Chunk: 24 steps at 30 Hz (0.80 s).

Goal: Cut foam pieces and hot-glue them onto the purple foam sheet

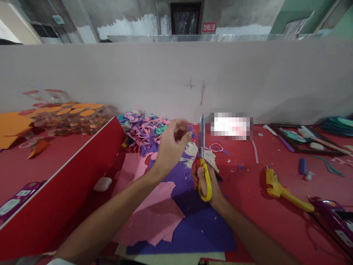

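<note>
My left hand [175, 143] pinches a small purple foam piece [192, 131] between thumb and fingertips, just left of the scissors' blades. In my right hand [208, 180] is a pair of scissors [204, 162] with yellow and red handles, blades pointing up and away from me and looking closed. Beneath both hands lie a purple foam sheet [204, 224] and a pink foam sheet [154, 213] with jagged cut edges. Cream foam scraps [190, 154] rest on the purple sheet behind my hands.
A heap of scraps [143, 132] lies at the back left, beside a red divider [82, 176]. Orange discs [79, 108] top clear cups beyond it. At right are a yellow glue gun [284, 191], a dark tray [303, 138] and a purple device [336, 221]. A grey panel [138, 77] closes the back.
</note>
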### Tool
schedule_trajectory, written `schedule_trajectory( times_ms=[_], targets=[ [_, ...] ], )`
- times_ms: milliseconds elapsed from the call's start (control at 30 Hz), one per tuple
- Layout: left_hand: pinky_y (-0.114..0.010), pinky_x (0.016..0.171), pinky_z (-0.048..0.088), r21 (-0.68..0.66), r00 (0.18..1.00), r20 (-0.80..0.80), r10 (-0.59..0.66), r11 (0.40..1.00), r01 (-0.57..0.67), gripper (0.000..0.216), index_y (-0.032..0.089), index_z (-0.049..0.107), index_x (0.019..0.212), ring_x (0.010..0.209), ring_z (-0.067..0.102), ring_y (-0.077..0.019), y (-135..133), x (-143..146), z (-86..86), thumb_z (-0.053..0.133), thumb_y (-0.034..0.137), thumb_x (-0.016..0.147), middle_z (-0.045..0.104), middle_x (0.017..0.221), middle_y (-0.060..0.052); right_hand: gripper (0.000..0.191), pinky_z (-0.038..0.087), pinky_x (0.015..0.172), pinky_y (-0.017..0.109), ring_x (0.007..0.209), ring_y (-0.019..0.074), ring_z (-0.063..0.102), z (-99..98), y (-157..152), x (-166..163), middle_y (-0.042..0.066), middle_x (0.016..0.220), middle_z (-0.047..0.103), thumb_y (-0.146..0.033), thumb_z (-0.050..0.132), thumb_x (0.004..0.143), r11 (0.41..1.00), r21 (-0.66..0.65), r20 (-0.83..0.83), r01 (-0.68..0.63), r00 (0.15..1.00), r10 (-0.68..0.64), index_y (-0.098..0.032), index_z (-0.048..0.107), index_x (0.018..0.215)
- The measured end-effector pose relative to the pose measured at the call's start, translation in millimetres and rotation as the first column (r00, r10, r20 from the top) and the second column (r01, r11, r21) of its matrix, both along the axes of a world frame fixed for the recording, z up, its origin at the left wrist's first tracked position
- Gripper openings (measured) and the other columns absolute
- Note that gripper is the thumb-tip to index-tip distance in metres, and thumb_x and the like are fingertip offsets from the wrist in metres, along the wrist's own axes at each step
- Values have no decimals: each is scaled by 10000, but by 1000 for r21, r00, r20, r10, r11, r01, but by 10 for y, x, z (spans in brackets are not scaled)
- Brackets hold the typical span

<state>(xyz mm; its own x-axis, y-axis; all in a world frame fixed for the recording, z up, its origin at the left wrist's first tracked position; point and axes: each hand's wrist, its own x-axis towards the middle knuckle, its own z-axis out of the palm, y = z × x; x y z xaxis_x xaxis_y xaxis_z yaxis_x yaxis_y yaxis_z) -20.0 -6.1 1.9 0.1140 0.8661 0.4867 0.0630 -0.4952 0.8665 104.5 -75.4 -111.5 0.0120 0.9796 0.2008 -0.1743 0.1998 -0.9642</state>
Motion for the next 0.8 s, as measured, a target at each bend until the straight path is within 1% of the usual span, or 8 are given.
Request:
schedule_trajectory(
  times_ms=[100, 133, 233, 433, 533, 667, 733, 800],
  targets=[
    [-247, 706, 501, 75, 997, -66, 34, 997, -29, 37, 198, 621, 924, 790, 583, -118, -22, -11, 44, 622, 178, 892, 619, 892, -18, 621, 324, 356, 229, 394, 89, 363, -31, 8, 18, -65, 524, 418, -835, 502, 854, 1000, -1, 13, -2, 1000, 2, -226, 479, 734],
    [-247, 711, 496, 93, 996, -78, 41, 995, -34, 23, 200, 624, 908, 789, 571, -118, -35, -15, 62, 612, 181, 902, 606, 876, -14, 619, 328, 359, 230, 395, 91, 368, -36, 8, 22, -65, 524, 421, -833, 499, 858, 1000, -2, 21, -1, 1000, 1, -227, 480, 735],
    [-252, 717, 488, 122, 996, -80, 39, 992, -29, 56, 211, 629, 945, 777, 553, -117, -81, -29, 111, 580, 187, 933, 592, 859, -4, 618, 333, 362, 229, 390, 93, 385, -21, 5, 24, -66, 522, 417, -826, 471, 878, 1000, 0, 38, 6, 999, -6, -227, 478, 726],
    [-278, 807, 519, 168, 992, -124, 28, 986, -7, 57, 214, 630, 981, 853, 621, -133, -110, -46, 149, 585, 204, 948, 671, 923, -18, 636, 343, 354, 218, 387, 83, 380, 59, -2, 1, -75, 541, 392, -848, 474, 856, 1000, 5, 37, 4, 999, -4, -227, 468, 718],
    [-275, 832, 534, 162, 993, -120, 10, 987, 9, 48, 206, 647, 968, 875, 643, -134, -103, -42, 141, 638, 225, 924, 696, 948, -23, 617, 350, 351, 217, 393, 85, 374, 26, 5, -3, -77, 546, 393, -834, 481, 865, 1000, -4, 26, 11, 1000, -11, -231, 462, 736],
    [-250, 780, 537, 139, 996, -84, -10, 990, 22, 116, 197, 655, 942, 832, 637, -120, -97, -43, 147, 614, 304, 960, 691, 915, -25, 583, 359, 350, 227, 397, 90, 373, -62, 8, 15, -75, 562, 404, -801, 483, 892, 1000, -3, 34, -10, 999, 10, -232, 472, 768],
    [-245, 784, 536, 145, 998, -70, 10, 989, 1, 105, 195, 652, 940, 835, 639, -116, -83, -53, 156, 608, 288, 962, 688, 916, -26, 556, 361, 359, 226, 405, 90, 381, -80, 1, 24, -72, 578, 422, -775, 487, 909, 1000, -3, 57, -21, 998, 21, -230, 484, 797],
    [-246, 799, 538, 140, 997, -68, 29, 990, -19, 73, 199, 653, 995, 842, 649, -116, -57, -69, 160, 633, 240, 937, 691, 914, -21, 553, 358, 371, 226, 414, 91, 387, -72, -9, 27, -70, 584, 430, -775, 486, 910, 1000, 5, 87, -31, 996, 31, -229, 495, 820]
  ],
)
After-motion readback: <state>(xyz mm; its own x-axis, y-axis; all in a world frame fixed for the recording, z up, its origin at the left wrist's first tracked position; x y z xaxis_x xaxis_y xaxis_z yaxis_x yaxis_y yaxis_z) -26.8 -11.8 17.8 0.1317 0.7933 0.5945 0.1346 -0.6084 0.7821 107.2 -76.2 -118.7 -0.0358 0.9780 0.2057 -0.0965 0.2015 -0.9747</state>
